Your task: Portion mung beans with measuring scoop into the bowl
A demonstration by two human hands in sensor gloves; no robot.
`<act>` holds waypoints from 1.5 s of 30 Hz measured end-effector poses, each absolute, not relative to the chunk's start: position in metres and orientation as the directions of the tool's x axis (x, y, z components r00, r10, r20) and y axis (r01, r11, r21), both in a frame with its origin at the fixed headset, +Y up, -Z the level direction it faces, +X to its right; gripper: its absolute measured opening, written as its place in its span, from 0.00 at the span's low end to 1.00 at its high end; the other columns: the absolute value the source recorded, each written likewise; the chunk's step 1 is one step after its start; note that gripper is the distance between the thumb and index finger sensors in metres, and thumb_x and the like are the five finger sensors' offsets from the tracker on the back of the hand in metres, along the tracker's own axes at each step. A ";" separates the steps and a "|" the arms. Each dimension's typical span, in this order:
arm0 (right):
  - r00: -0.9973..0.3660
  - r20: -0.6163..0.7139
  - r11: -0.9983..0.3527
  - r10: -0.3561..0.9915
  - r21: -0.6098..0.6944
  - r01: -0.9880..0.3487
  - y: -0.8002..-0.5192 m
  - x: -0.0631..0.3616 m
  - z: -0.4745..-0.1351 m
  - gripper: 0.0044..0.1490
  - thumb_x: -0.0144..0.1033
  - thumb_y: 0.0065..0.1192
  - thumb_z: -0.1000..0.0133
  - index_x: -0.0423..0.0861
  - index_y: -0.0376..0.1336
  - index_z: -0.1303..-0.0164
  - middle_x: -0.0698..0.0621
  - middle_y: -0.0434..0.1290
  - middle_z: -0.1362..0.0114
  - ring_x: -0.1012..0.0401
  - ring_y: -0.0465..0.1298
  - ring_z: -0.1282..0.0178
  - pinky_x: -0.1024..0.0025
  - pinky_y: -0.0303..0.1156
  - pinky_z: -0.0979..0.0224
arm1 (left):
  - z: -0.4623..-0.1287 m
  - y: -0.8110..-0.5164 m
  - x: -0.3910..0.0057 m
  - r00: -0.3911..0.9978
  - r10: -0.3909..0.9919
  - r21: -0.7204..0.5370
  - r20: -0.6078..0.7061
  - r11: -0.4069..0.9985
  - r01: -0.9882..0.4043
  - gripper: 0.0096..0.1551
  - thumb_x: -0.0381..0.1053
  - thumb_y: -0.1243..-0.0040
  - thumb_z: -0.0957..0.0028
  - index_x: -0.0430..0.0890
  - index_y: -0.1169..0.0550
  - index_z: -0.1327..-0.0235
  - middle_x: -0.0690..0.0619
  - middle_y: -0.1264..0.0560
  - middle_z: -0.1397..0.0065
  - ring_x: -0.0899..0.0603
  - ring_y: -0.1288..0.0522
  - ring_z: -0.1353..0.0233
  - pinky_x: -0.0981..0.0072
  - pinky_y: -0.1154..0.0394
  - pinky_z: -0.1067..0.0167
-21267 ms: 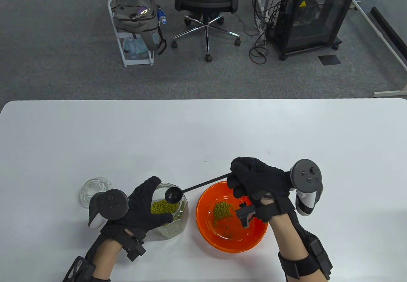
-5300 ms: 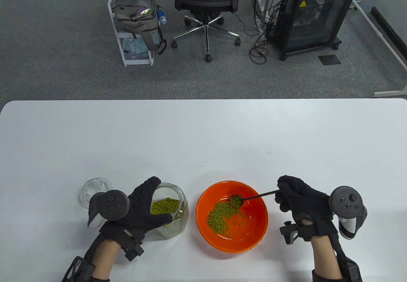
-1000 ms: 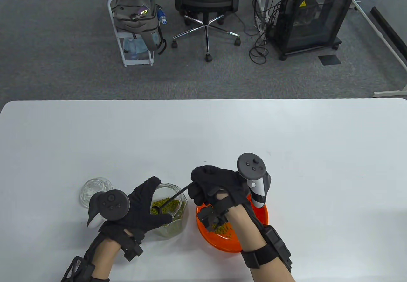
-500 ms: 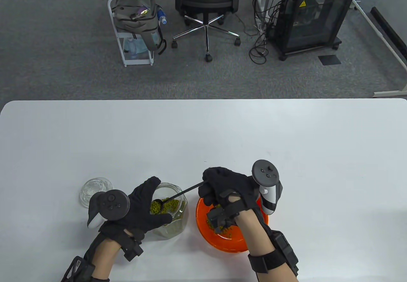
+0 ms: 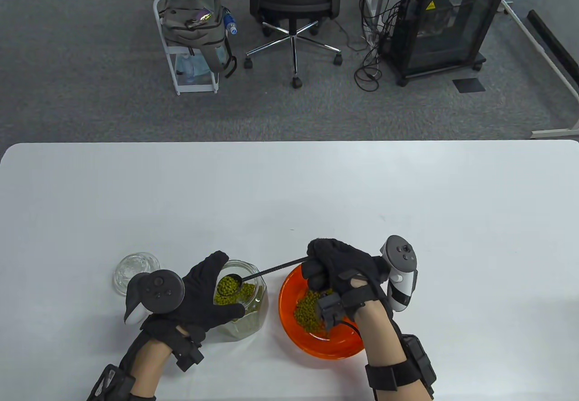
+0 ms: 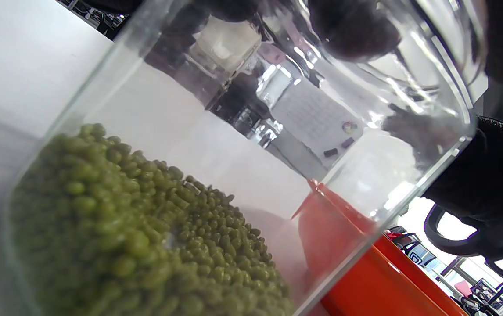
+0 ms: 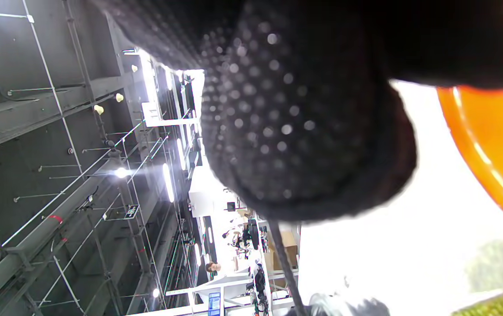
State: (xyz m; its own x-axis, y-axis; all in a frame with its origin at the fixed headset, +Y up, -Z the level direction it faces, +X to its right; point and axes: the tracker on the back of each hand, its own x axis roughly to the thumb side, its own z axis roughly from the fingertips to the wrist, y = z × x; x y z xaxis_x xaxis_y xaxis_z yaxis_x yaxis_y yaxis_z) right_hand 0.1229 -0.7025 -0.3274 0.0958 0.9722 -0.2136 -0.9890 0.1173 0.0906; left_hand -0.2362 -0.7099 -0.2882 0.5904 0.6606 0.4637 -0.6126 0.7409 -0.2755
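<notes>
**Full scoop over the jar, bowl part filled**

Everything is placed here against the jar (image 5: 242, 301), a clear faceted glass one on the white table (image 5: 289, 183), open at the top and holding mung beans (image 6: 137, 237) low inside. Furthest left of the jar, just beside it and apart, lies the glass lid (image 5: 134, 270). The left hand (image 5: 199, 294) wraps the jar's left side: fingers curve round the far wall, thumb across the near wall, clamped on the glass. A tracker (image 5: 154, 294) sits on the back of this hand.

Over the jar's mouth hangs the scoop (image 5: 231, 284), its round cup heaped with beans and level. Its thin black handle runs up and to the right, away from the jar and over the jar's right rim.

Just right of the jar, close to touching it, stands the orange bowl (image 5: 289, 299), with a pile of beans inside. The right hand (image 5: 341, 267) hovers above the bowl's far half, fingers curled tight together round the end of the scoop's handle. In the right wrist view the glove fills most of the picture and the handle pokes out below it. Its tracker (image 5: 400, 272) stands furthest right of the jar.
</notes>
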 end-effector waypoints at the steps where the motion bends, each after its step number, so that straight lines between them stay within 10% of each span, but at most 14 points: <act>1: 0.108 -0.221 0.130 0.969 0.089 -0.987 -0.704 0.125 -0.328 0.27 0.42 0.68 0.46 0.35 0.75 0.48 0.46 0.91 0.66 0.59 0.91 0.78 0.67 0.87 0.68 | -0.288 -0.710 -0.236 0.590 0.661 -0.276 0.463 0.740 -0.613 0.76 0.85 0.36 0.54 0.35 0.53 0.20 0.30 0.48 0.16 0.20 0.41 0.20 0.21 0.43 0.28; 45: 0.162 -0.205 0.145 0.965 -0.096 -0.985 -0.703 0.274 -0.306 0.27 0.42 0.67 0.45 0.35 0.75 0.47 0.46 0.91 0.66 0.59 0.90 0.78 0.67 0.86 0.69 | -0.288 -0.710 -0.236 0.588 0.663 -0.275 0.463 0.739 -0.615 0.76 0.85 0.36 0.54 0.35 0.53 0.20 0.30 0.48 0.16 0.20 0.41 0.20 0.21 0.43 0.28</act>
